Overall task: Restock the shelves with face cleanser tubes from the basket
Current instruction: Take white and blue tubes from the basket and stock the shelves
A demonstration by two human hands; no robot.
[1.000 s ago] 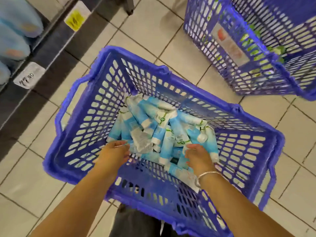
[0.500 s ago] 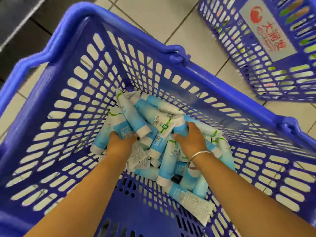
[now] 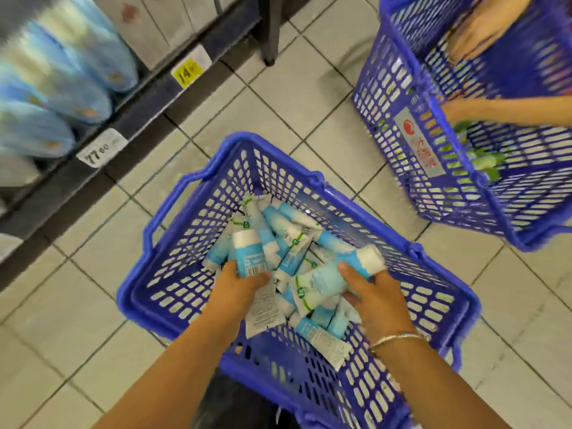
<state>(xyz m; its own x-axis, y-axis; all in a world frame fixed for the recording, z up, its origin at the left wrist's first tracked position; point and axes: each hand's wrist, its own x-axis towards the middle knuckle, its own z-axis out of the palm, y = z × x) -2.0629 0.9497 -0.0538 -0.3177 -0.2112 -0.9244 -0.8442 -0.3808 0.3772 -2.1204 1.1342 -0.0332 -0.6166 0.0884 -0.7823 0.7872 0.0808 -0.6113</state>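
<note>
- Left hand [image 3: 240, 287] reaches into the blue plastic lattice basket [image 3: 173, 283] at frame centre, fingers curled around a blue-and-white face cleanser tube [image 3: 249, 257].
- Right hand [image 3: 376, 297] grips several tubes likewise.
- Loose tubes [image 3: 318, 331] lie heaped beneath.
- Shelf goods [image 3: 62, 88] at upper left are blurred.

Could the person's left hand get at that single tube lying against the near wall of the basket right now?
Probably not straight away. The left hand already grips tubes, so its fingers are full. The way itself looks free: the lone tube lies uncovered against the basket's near wall, between both forearms.
</note>
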